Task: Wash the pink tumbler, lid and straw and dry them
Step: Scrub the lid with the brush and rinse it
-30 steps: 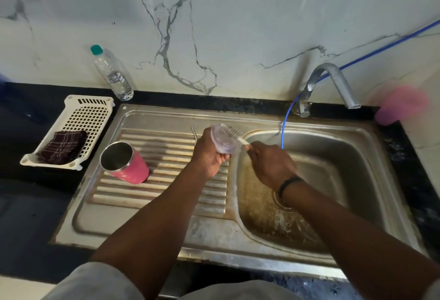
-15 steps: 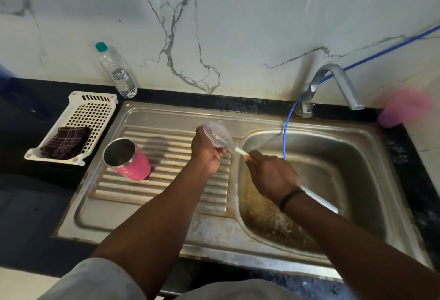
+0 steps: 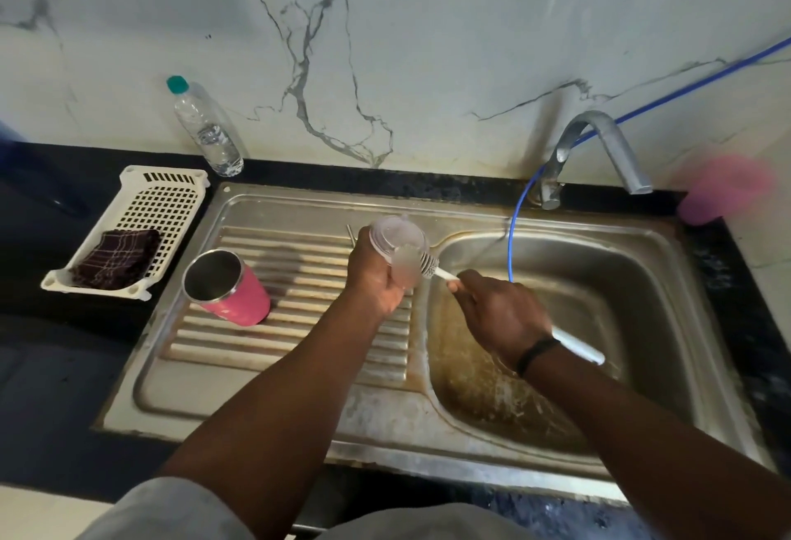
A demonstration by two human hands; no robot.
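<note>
1. Since half a second ago you've pushed the brush [image 3: 429, 265] head against the lid [image 3: 396, 237]; before, it sat lower on the lid's near edge, and the view has hardly shifted.
2. Your left hand [image 3: 374, 278] is the grip on the lid: fingers curled round the clear lid, clamped on it, held above the sink [image 3: 299, 394] where drainboard meets basin.
3. Your right hand [image 3: 498, 317] is clamped on the white brush handle; the handle end sticks out past your wrist, just beyond the black wristband [image 3: 535, 354].
4. Bristle end touches the lid's lower right rim; part of it is blurred, can't tell exact contact.
5. Pink tumbler [image 3: 227, 289] sits on the ribbed drainboard left of your left hand, tilted, open mouth up, apart from both hands.
6. Thin metal rod [image 3: 351, 235] pokes up just behind your left hand; can't tell if it's the straw.
7. White basket [image 3: 141, 214] on the dark counter [image 3: 38, 239] left of the sink holds a folded dark checked cloth [image 3: 117, 257].
8. Water bottle [image 3: 205, 128] with a teal cap stands against the wall behind the basket.
9. Tap [image 3: 599, 149] is at the back right; a blue hose [image 3: 511, 235] runs down into the basin.
10. Blurry pink object [image 3: 723, 192] sits at the far right counter edge.
</note>
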